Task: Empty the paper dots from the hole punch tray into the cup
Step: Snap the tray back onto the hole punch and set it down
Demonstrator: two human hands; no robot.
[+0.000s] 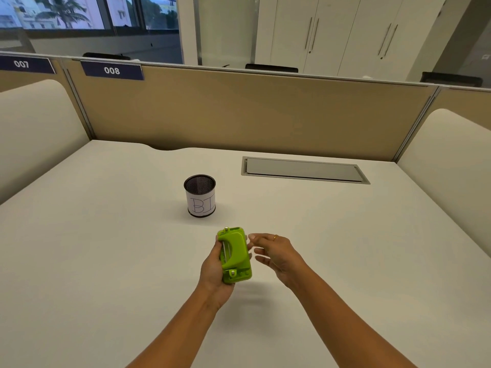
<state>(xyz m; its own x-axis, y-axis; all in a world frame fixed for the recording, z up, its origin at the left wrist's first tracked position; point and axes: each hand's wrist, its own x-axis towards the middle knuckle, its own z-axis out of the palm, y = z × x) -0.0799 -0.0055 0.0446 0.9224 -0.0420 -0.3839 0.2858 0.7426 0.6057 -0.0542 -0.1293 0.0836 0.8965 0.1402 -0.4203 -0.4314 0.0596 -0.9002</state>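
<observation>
Counter (106, 261) carries the mesh cup (199, 195) mid-surface, no dots visible inside. Nearer the front edge, left hand (215, 264) grips the green hole punch (235, 254); right hand (276, 252) hovers beside, fingers (261, 251) loosely open. Emptying seems not yet begun.

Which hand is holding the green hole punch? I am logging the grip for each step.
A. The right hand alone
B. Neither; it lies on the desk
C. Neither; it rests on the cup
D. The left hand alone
D: the left hand wraps the green hole punch above the desk, while the right hand hovers open beside it, and the cup stands apart, farther back.
</observation>
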